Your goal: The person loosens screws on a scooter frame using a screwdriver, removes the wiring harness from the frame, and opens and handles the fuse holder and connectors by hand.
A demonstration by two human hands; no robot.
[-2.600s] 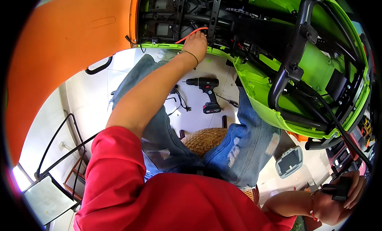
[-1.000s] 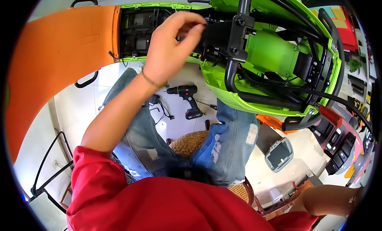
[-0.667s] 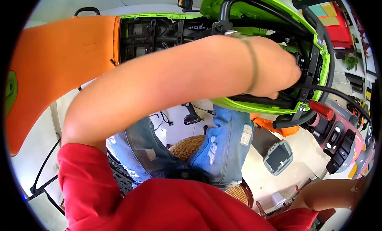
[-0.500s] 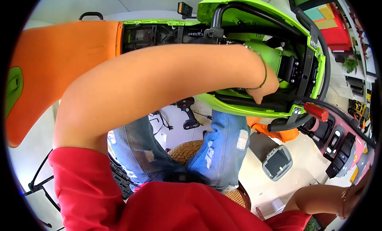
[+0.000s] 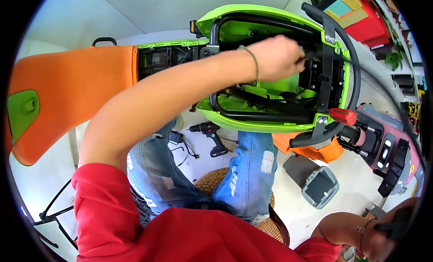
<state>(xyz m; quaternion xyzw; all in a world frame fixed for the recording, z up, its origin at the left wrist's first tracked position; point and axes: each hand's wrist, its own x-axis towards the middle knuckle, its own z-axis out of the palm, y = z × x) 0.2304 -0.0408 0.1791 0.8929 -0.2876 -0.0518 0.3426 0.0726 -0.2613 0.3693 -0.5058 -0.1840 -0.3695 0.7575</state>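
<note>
Inside the green vehicle shell [image 5: 261, 125], my left hand [image 5: 279, 59] is closed, its fingers pinched on a black cable [image 5: 367, 71]. The cable is blurred and curves from those fingers over the shell's end towards the right edge. At the lower right my right hand [image 5: 381, 244] is bent round a dark thing [image 5: 397, 227], partly lost in shadow, whose kind I cannot make out. Below my left hand, dark wiring and tubes run along the shell. A red screwdriver handle [image 5: 343, 116] sits at the black tube bar [image 5: 356, 72] on the shell's right end.
A long orange body panel [image 5: 81, 72] joins the shell on the left. On the floor lie a cordless drill [image 5: 213, 138], black cords [image 5: 187, 151], a grey tray-like part [image 5: 320, 187] and an orange part [image 5: 318, 151]. A pink-grey vehicle [image 5: 388, 144] stands at right.
My left hand has moved up and left inside the shell, and the black cable has risen with it into a higher arc. The view has shifted slightly.
</note>
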